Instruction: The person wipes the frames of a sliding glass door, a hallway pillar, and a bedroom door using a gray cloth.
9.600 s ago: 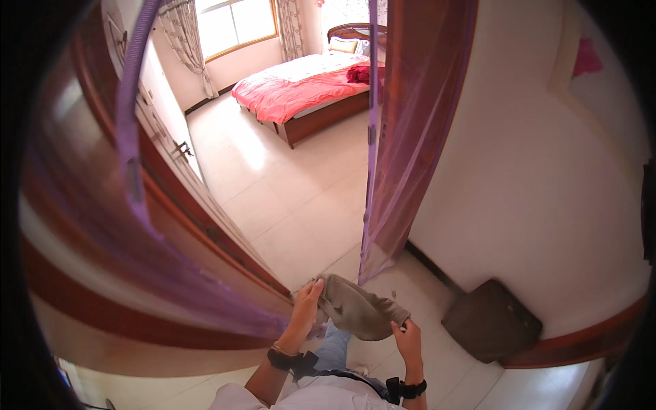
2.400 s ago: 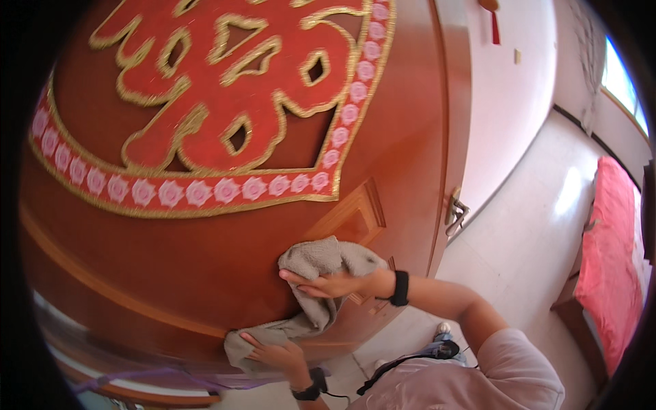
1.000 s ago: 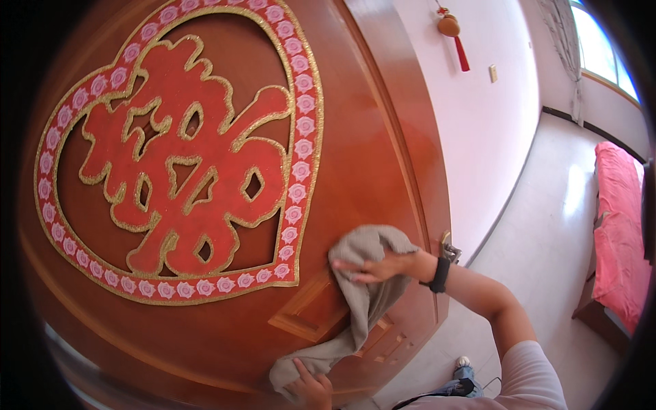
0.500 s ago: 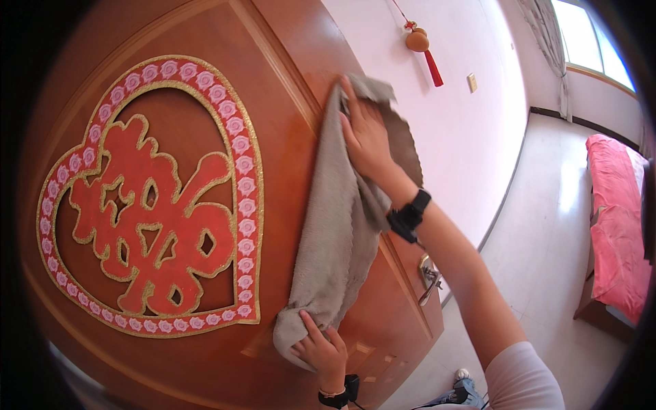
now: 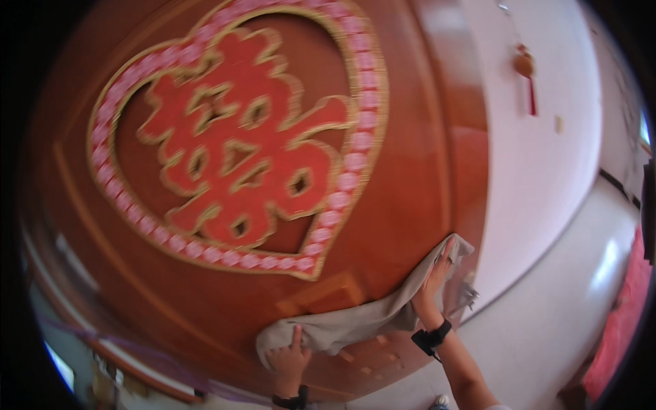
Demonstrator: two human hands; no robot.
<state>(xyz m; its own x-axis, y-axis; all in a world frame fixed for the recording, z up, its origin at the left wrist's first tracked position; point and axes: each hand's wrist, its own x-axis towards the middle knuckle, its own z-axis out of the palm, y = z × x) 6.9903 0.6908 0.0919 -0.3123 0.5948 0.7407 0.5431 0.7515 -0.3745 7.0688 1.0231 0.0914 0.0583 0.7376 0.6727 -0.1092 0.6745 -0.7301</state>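
Door: big, brown, shiny wood; fills most of the view.
Heart sticker: red and gold, stuck flat on the door, with a ring of pink flowers round its edge.
Left hand: low down, palm flat against the door, fingers up; grip spread out and pressing the left end of the cloth onto the wood, not curled round it.
Cloth: grey-tan rag, stretched long across the door just under the tip of the heart, from the left hand up to the right hand.
Right hand: higher, near the door's right edge; grip open and flat, fingers pressing the top right end of the cloth on the wood; black band on the wrist.
Wall: pale pink-white, right of the door.
Red charm: small, hanging high on the wall with a tassel.
Floor: shiny light tiles, bottom right.
Red bedding: at the far right edge.
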